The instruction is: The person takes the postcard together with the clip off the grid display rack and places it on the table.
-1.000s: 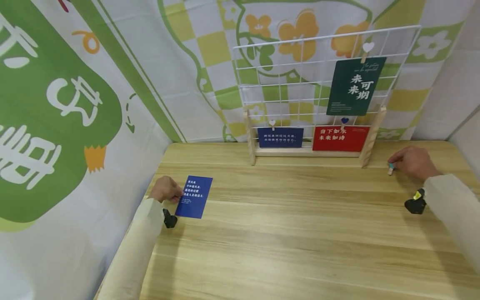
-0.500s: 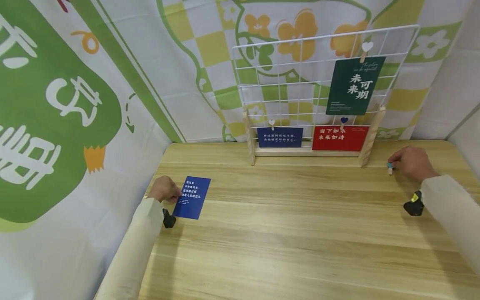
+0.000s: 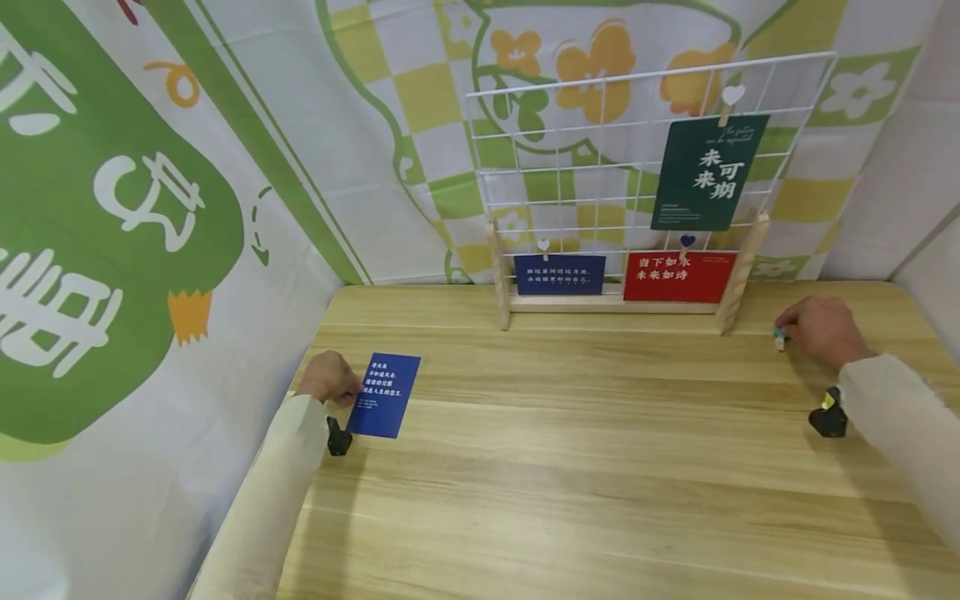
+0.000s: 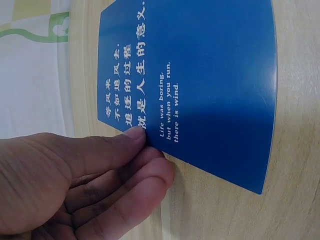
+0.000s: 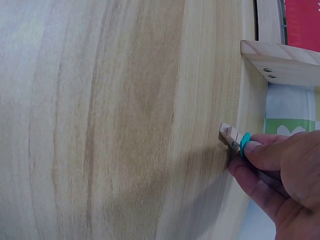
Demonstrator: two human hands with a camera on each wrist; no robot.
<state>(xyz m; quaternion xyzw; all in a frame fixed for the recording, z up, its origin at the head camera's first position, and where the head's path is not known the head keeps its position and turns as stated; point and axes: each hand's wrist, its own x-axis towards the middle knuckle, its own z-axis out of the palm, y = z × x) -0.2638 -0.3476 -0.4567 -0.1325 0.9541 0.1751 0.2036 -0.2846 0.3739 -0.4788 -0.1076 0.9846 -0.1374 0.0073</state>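
Observation:
My left hand pinches the left edge of a blue card between thumb and fingers. White Chinese and English lettering covers part of this card in the left wrist view. At the table's right side my right hand pinches a small wooden clothespin with a teal top. Seen from the right wrist, thumb and fingers of the right hand press the teal end while the wooden tip of the clothespin points away from them, close over the table.
A white wire grid rack on wooden feet stands at the back of the table. Clipped to it are a green card, a red card and a small blue card. Printed cloth walls enclose the table.
The blue card in my left hand has shifted slightly left. My right hand stays nearly in place and keeps hold of the clothespin.

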